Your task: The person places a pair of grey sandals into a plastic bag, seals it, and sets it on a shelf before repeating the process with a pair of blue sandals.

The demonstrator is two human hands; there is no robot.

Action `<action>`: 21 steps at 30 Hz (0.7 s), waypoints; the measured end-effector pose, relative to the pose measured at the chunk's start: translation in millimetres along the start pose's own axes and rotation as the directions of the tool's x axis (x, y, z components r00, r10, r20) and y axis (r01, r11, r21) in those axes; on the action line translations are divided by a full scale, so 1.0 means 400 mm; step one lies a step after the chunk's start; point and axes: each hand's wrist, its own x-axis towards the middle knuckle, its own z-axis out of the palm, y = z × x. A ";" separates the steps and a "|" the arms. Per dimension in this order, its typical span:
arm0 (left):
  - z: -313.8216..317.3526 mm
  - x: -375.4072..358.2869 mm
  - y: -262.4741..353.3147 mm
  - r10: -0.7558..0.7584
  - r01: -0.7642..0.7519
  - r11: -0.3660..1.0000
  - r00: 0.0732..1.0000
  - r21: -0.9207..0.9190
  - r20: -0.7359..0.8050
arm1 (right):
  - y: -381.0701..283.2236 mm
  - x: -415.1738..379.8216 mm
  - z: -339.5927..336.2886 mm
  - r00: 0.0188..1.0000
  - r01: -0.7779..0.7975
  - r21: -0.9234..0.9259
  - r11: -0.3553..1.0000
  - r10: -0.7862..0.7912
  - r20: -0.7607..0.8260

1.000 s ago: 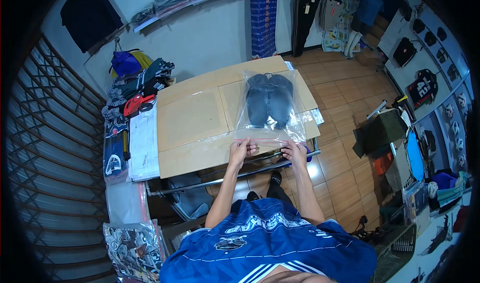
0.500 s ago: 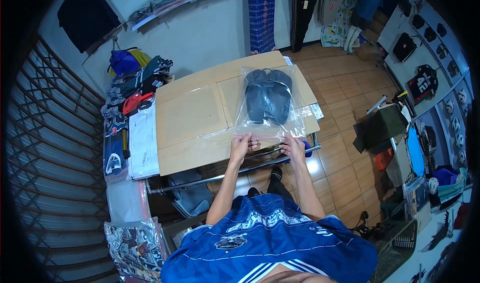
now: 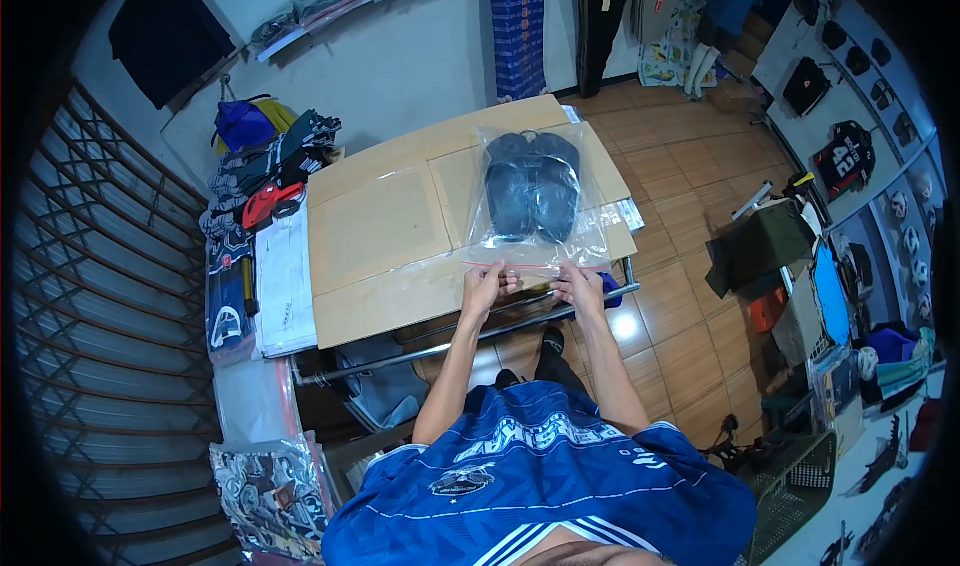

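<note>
A clear plastic bag [image 3: 595,228] with a red strip along its near edge lies on the brown cardboard [image 3: 375,226]. Inside the bag is a pair of dark slippers [image 3: 533,188], side by side. My left hand [image 3: 487,288] pinches the near edge of the bag at its left part, fingers curled. Farther right on the same edge, my right hand [image 3: 577,288] is closed on the plastic. Both hands are at the cardboard's front edge, above a metal rail [image 3: 450,344].
Left of the cardboard are white sheets [image 3: 285,286], a red object [image 3: 268,204] and folded clothes [image 3: 232,261]. A metal lattice gate [image 3: 120,336] stands at the far left. On the right are a green cloth [image 3: 765,246] and a plastic crate [image 3: 800,486].
My right hand has shifted slightly left along the bag's edge. The whole view has moved a little; my left hand keeps its hold.
</note>
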 end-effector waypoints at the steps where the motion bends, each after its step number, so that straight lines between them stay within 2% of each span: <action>1: 0.002 -0.001 0.000 -0.013 0.012 1.000 1.000 0.006 0.009 | 0.004 0.000 0.000 1.000 0.012 -0.007 1.000 -0.012 0.018; 7: 0.002 0.016 -0.036 0.111 -0.108 0.986 0.994 0.124 -0.016 | 0.041 0.046 -0.018 0.993 0.070 -0.081 0.994 -0.062 0.097; 10: 0.002 0.018 -0.036 0.094 -0.094 0.995 0.995 0.040 -0.013 | 0.034 0.032 -0.010 0.995 0.066 -0.054 0.996 -0.062 0.081; 16: 0.025 -0.001 -0.003 0.005 -0.005 1.000 1.000 0.012 0.014 | -0.001 -0.011 0.029 1.000 -0.001 -0.015 1.000 0.001 0.030; 21: 0.034 0.003 -0.018 0.107 -0.108 0.986 0.994 0.126 0.017 | 0.028 0.024 0.017 0.995 0.046 -0.092 0.995 -0.037 0.089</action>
